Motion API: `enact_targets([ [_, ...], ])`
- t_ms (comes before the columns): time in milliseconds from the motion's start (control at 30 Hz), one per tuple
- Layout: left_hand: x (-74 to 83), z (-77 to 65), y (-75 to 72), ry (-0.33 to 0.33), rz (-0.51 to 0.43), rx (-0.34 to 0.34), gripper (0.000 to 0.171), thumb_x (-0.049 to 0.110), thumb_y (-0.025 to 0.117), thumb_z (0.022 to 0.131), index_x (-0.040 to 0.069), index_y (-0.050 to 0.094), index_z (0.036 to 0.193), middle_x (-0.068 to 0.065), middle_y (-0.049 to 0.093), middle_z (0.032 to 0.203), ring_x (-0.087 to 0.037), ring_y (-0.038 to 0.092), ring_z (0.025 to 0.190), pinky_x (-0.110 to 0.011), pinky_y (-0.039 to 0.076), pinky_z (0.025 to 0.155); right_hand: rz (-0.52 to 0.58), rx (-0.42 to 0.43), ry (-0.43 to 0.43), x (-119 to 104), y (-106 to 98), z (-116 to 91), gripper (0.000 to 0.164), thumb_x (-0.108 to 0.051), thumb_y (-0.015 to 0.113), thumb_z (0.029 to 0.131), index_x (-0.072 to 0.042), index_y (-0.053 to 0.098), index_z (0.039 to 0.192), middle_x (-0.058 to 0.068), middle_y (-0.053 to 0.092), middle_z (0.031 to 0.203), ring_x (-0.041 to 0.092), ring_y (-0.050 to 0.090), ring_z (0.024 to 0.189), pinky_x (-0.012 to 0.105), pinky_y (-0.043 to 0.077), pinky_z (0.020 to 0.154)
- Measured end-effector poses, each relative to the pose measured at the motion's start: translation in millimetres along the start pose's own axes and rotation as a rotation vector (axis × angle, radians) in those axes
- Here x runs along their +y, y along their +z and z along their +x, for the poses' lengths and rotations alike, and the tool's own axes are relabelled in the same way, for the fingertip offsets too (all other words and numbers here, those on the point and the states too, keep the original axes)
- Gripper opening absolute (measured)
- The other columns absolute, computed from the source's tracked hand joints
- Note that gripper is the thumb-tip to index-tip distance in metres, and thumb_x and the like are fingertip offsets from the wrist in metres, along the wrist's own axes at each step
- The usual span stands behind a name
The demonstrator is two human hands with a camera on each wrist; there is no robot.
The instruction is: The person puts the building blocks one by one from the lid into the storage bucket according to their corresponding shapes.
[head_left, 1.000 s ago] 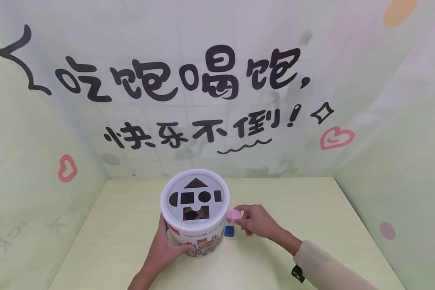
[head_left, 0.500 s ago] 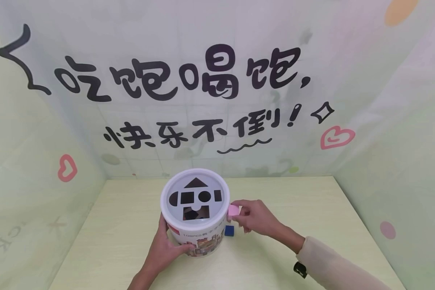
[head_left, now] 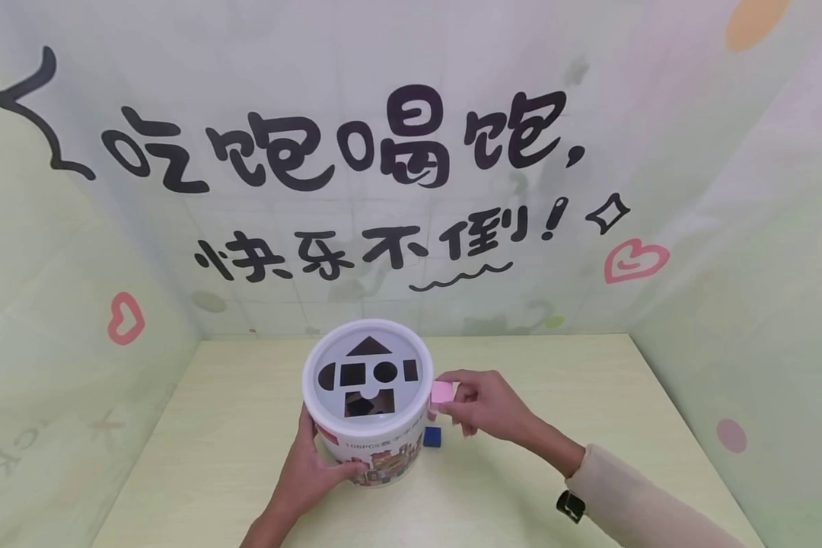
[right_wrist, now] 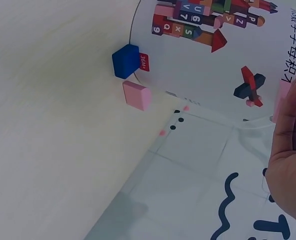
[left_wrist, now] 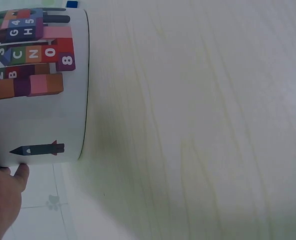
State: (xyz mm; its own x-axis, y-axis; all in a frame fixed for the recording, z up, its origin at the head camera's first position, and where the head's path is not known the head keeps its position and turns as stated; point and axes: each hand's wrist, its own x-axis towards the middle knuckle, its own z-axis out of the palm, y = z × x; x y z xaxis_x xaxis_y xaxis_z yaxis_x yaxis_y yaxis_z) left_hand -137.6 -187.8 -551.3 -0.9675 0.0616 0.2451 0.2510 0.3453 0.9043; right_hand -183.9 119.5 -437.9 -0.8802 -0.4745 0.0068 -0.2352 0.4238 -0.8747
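Note:
A white round bucket (head_left: 377,449) with printed block pictures stands upright, its pale lid (head_left: 329,403) cut with shaped holes. My left hand (head_left: 315,464) grips its left side, thumb across the front; the far fingers are hidden. Between thumb and fingers, my right hand (head_left: 493,403) pinches a pink block (head_left: 441,393) beside the rim at the bucket's right. Below that hand a blue block (head_left: 432,437) lies on the table close to the bucket. The right wrist view shows another pink block (right_wrist: 136,95) on the table near the blue block (right_wrist: 125,61).
The pale wood-grain table (head_left: 212,426) is enclosed by printed cloth walls at the back and sides. Dark pieces (head_left: 359,404) show through the lid's lower hole. A black strap (head_left: 571,505) hangs at the right sleeve.
The pink block has turned in my right fingers, now showing a squarer face. That hand has shifted very slightly right. My left hand and the bucket have stayed nearly still.

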Motion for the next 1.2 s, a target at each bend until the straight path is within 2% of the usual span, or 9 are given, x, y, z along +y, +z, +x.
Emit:
enact_targets([
  [167,0.9,0.1,0.0,0.007,-0.018,0.011,0.137,0.029,0.097,0.052,0.033,0.008,0.156,0.002,0.046,0.141,-0.015,0.042,0.129,-0.059,0.026,0.114,0.022,-0.024,-0.008,-1,-2,-1,0.028,-0.018,0.072,0.088,-0.017,0.070,0.115,0.005,0.062,0.062,0.015,0.056,0.046,0.032,0.055,0.044],
  [333,0.1,0.3,0.0,0.005,-0.008,-0.001,0.138,0.031,0.097,0.052,0.034,0.005,0.156,0.003,0.045,0.141,-0.013,0.042,0.130,-0.056,0.026,0.114,0.042,-0.054,-0.022,-2,-2,-4,0.028,-0.023,0.076,0.084,-0.020,0.071,0.112,0.006,0.062,0.060,0.014,0.055,0.044,0.032,0.054,0.043],
  [533,-1.7,0.2,-0.9,0.015,-0.009,-0.015,0.139,0.033,0.096,0.053,0.034,0.003,0.156,0.004,0.045,0.141,-0.013,0.042,0.130,-0.056,0.028,0.113,0.017,-0.094,-0.062,-6,-3,-7,0.030,-0.022,0.076,0.084,-0.014,0.072,0.113,0.009,0.062,0.060,0.013,0.055,0.044,0.026,0.050,0.043],
  [633,-1.7,0.3,-1.0,0.017,-0.002,-0.018,0.138,0.034,0.096,0.054,0.033,0.002,0.156,0.004,0.045,0.142,-0.012,0.042,0.130,-0.056,0.028,0.113,0.016,-0.092,-0.077,-9,-7,-8,0.029,-0.022,0.077,0.084,-0.014,0.072,0.112,0.010,0.062,0.061,0.013,0.055,0.044,0.027,0.051,0.043],
  [800,-1.2,0.1,-1.0,0.009,-0.002,-0.015,0.138,0.034,0.096,0.054,0.034,0.004,0.156,0.006,0.044,0.142,-0.012,0.041,0.131,-0.055,0.027,0.115,0.025,-0.079,-0.105,-13,-12,-7,0.027,-0.021,0.076,0.085,-0.016,0.072,0.111,0.005,0.062,0.061,0.014,0.056,0.045,0.029,0.052,0.042],
  [867,-0.3,0.2,-1.0,0.004,0.000,-0.009,0.138,0.033,0.096,0.054,0.035,0.004,0.156,0.005,0.044,0.142,-0.013,0.041,0.131,-0.055,0.026,0.115,0.037,-0.078,-0.117,-15,-14,-6,0.027,-0.020,0.075,0.086,-0.014,0.071,0.111,0.007,0.062,0.062,0.015,0.056,0.045,0.029,0.052,0.042],
  [1033,13.0,-1.0,-1.1,-0.016,0.000,0.015,0.137,0.025,0.097,0.053,0.032,0.007,0.156,0.000,0.046,0.141,-0.013,0.042,0.129,-0.055,0.026,0.115,0.055,-0.088,-0.138,-19,-17,-5,0.030,-0.016,0.074,0.086,-0.008,0.070,0.114,0.014,0.061,0.063,0.015,0.055,0.046,0.029,0.053,0.043],
  [1133,22.5,-2.3,-1.7,-0.010,-0.008,0.015,0.136,0.021,0.097,0.053,0.027,0.009,0.156,-0.004,0.047,0.141,-0.014,0.043,0.128,-0.057,0.027,0.114,0.049,-0.096,-0.136,-21,-18,-5,0.031,-0.015,0.073,0.086,-0.007,0.070,0.116,0.013,0.062,0.064,0.014,0.055,0.047,0.029,0.054,0.044],
  [1200,22.1,-2.4,-1.6,-0.008,-0.012,0.015,0.135,0.021,0.097,0.053,0.027,0.009,0.156,-0.004,0.048,0.140,-0.014,0.043,0.128,-0.058,0.027,0.114,0.061,-0.095,-0.132,-23,-19,-5,0.031,-0.016,0.074,0.086,-0.008,0.070,0.116,0.012,0.062,0.063,0.015,0.056,0.047,0.031,0.055,0.045],
])
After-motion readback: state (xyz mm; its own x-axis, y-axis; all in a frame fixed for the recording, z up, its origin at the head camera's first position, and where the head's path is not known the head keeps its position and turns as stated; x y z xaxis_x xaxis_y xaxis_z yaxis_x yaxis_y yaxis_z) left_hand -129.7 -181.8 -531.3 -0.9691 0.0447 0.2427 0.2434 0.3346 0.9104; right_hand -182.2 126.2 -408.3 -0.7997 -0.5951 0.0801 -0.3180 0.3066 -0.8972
